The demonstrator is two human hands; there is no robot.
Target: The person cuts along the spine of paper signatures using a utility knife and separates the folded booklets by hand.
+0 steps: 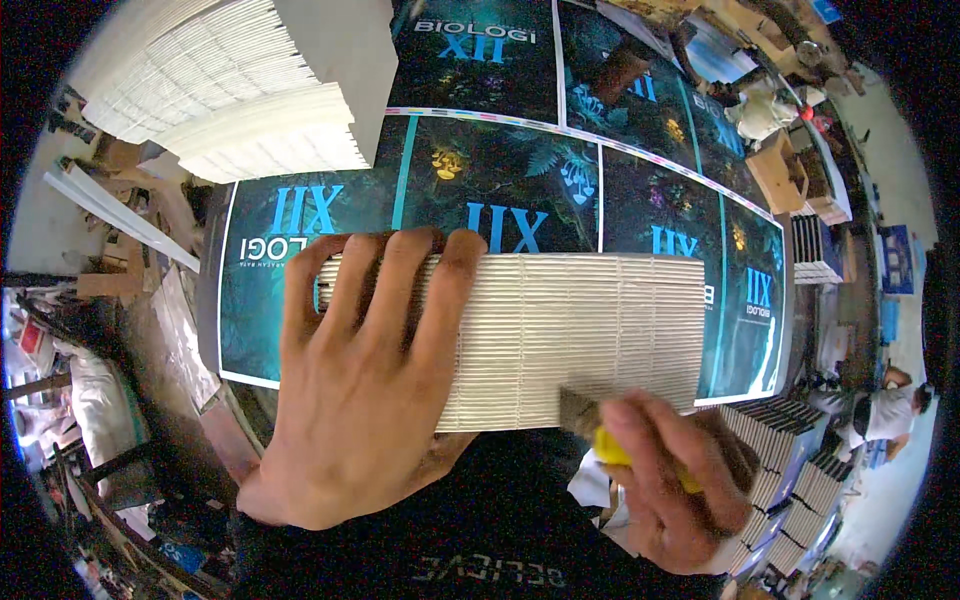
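Note:
A long stack of unbound book blocks (575, 335) lies across the middle, its white stitched or ridged spines facing up. My left hand (365, 370) spans the left end of the stack, fingers hooked over the far edge and the thumb side low at the near edge. Against the near edge of the spines, right of centre, rests a flat grey-brown head of a yellow-handled tool (612, 447), blurred so that its exact kind is unclear. My right hand (680, 480) is closed around the yellow handle.
Dark teal printed cover sheets (500, 180) spread under the stack. A tall pile of similar white book blocks (230, 90) stands at the far left. More stacked books (780, 470) sit at the lower right. Open cardboard boxes (780, 175) and another person (885, 415) are off to the right.

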